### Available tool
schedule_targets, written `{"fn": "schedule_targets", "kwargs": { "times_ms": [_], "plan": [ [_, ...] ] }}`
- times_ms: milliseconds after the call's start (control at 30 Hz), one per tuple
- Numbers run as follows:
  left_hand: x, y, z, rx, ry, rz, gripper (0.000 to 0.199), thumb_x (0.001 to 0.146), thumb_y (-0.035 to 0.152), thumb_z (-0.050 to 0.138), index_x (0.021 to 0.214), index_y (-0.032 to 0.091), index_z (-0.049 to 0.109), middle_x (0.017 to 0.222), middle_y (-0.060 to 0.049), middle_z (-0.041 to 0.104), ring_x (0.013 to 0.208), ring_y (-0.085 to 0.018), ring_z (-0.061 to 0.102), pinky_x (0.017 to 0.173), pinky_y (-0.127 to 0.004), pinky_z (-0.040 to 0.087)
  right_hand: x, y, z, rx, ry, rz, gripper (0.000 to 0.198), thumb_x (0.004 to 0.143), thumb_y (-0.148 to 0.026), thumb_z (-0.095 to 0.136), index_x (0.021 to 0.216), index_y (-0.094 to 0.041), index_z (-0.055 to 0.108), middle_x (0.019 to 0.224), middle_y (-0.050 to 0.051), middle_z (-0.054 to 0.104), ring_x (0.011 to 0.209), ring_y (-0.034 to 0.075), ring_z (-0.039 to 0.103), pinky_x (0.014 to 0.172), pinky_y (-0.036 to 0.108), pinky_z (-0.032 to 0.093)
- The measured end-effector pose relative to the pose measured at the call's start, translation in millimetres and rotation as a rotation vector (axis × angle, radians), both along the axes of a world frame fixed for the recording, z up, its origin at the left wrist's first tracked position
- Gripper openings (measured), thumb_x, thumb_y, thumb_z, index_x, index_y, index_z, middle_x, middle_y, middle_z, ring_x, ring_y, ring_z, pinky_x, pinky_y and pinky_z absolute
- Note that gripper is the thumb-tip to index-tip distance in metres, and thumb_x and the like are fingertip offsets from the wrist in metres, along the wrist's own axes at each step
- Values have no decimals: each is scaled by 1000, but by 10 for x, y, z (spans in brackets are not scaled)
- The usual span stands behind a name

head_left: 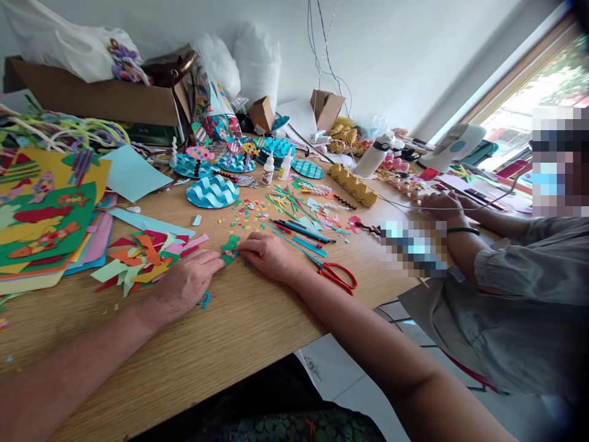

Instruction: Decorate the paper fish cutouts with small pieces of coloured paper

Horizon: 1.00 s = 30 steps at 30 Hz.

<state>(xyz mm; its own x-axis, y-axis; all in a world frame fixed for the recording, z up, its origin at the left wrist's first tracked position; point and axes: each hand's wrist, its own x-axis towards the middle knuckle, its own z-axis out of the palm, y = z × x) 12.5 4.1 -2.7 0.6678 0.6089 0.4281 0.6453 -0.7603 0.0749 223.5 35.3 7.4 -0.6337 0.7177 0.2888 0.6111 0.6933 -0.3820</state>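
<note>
A small green paper fish [229, 248] with coloured bits on it is between my two hands, just above the wooden table [221, 362]. My left hand [193, 277] grips its left edge, with the fingers pressed together. On the other side, my right hand [267, 255] pinches its right edge between curled fingers; the fingertips are partly hidden. A heap of coloured paper scraps [142, 258] lies beside my left hand. Tiny paper confetti [251, 212] is scattered beyond the fish. Red-handled scissors [338, 276] rest to the right of my right wrist, near several dark pencils [301, 230].
Coloured paper sheets [50, 221] are stacked at left. Blue wavy discs [212, 193], two glue bottles [268, 169], a yellow egg-carton strip [352, 184] and a white water bottle [372, 156] stand farther back. At right sits another person, a hand [444, 205] on the table.
</note>
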Motion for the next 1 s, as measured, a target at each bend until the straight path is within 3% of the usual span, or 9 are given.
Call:
{"fn": "schedule_targets", "kwargs": {
  "times_ms": [1000],
  "plan": [
    [22,29,5,18,-2,-12,36,78,5,30,92,15,62,90,-8,63,87,-19,58,80,-34,49,2,-17,31,16,-56,5,28,83,-14,43,100,-20,65,89,6,58,80,12,51,72,22,37]
  ]
}}
